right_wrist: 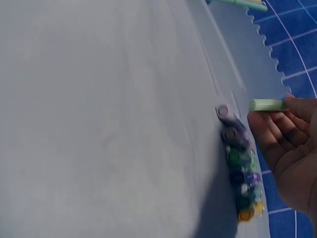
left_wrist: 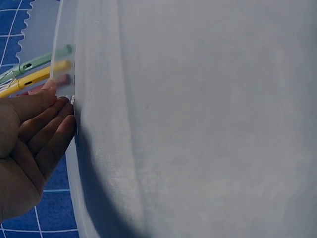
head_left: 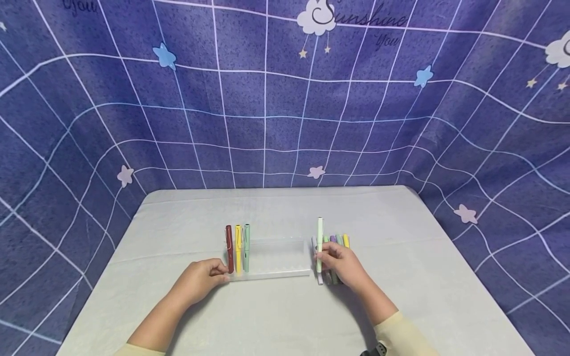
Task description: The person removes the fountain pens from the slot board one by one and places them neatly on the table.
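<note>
A clear plastic pen rack (head_left: 280,274) lies on the table, notched along one edge in both wrist views. Three pens rest in its left end: dark red (head_left: 229,247), yellow (head_left: 238,247) and green (head_left: 247,247). My left hand (head_left: 201,280) pinches the rack's near left corner, thumb on top. My right hand (head_left: 345,263) holds a pale green pen (head_left: 319,232) between thumb and fingers, just right of the rack. Beneath and beside that hand lies a group of several pens (right_wrist: 235,158), purple, green and yellow among them, partly hidden by the hand in the head view.
A light grey cloth covers the table (head_left: 285,316). Behind and at both sides hangs a blue grid-patterned curtain (head_left: 285,133) with stars and clouds. A dark watch (head_left: 375,350) shows by the right sleeve.
</note>
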The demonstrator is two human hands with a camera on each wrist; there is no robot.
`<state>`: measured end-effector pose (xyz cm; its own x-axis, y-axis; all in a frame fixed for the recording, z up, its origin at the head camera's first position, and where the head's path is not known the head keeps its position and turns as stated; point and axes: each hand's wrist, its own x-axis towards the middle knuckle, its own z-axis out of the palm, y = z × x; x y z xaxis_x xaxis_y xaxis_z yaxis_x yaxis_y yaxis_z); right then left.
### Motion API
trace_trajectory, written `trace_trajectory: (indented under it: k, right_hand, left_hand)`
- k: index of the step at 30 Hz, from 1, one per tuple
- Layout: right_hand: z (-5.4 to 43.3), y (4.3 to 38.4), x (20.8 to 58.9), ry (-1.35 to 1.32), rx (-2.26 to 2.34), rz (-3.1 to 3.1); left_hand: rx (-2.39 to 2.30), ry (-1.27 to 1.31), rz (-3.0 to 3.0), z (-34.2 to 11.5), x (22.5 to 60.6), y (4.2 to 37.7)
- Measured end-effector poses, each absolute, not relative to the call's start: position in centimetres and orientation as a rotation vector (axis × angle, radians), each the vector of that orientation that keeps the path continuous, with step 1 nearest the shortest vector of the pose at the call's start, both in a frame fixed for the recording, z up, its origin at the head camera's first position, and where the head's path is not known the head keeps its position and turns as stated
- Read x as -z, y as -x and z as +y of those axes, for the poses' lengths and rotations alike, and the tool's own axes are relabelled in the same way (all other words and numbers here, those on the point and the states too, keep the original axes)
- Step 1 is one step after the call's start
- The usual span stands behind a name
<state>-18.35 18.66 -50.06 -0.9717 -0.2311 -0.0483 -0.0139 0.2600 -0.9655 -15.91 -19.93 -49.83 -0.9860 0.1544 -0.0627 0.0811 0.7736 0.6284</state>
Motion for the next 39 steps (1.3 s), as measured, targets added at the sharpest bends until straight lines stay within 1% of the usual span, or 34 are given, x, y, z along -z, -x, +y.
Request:
trace_trajectory:
  k: [18, 32, 39]
  right_hand:
    - [22.8, 18.4, 50.4, 0.067, 1.786, 2.4]
    - [25.1, 18.3, 50.4, 0.066, 1.79, 2.447]
    - [26.6, 18.2, 50.5, -0.051, 1.8, 2.468]
  left_hand:
    - [-1.007, -0.18, 2.844, -20.0, 49.9, 15.9]
    - [-0.983, -0.162, 2.85, -19.9, 50.0, 16.0]
    - [-0.989, -0.154, 2.839, -19.9, 49.9, 15.9]
